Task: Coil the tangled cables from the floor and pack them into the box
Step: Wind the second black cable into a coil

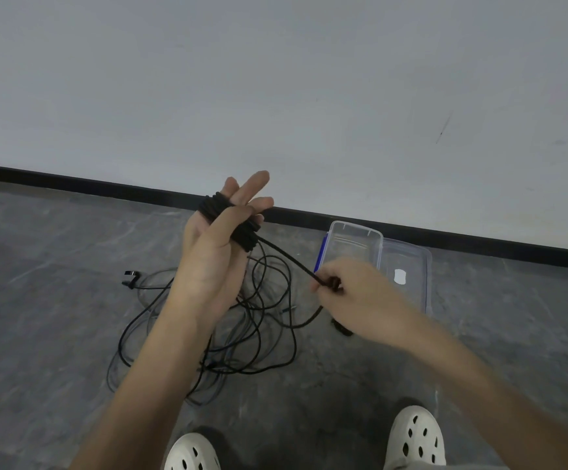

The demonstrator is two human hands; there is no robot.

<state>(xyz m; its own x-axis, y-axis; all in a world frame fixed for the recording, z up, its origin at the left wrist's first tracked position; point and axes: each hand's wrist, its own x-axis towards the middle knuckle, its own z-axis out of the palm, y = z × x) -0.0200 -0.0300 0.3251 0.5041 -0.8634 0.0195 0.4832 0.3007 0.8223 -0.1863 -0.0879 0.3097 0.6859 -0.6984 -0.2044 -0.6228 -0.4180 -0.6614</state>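
Head view: saw the black cable (242,228) wound round the straight, spread fingers (259,179) of the raised left hand (208,262), its taut run pinched in the right hand (357,293). Judged it light, limp, springy; best held close to the coil. Noted the remaining tangle (242,337) on the grey floor (55,266), clear box (357,239) near it by the wall (276,79).

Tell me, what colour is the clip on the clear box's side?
The clip is blue; the head view shows it best.
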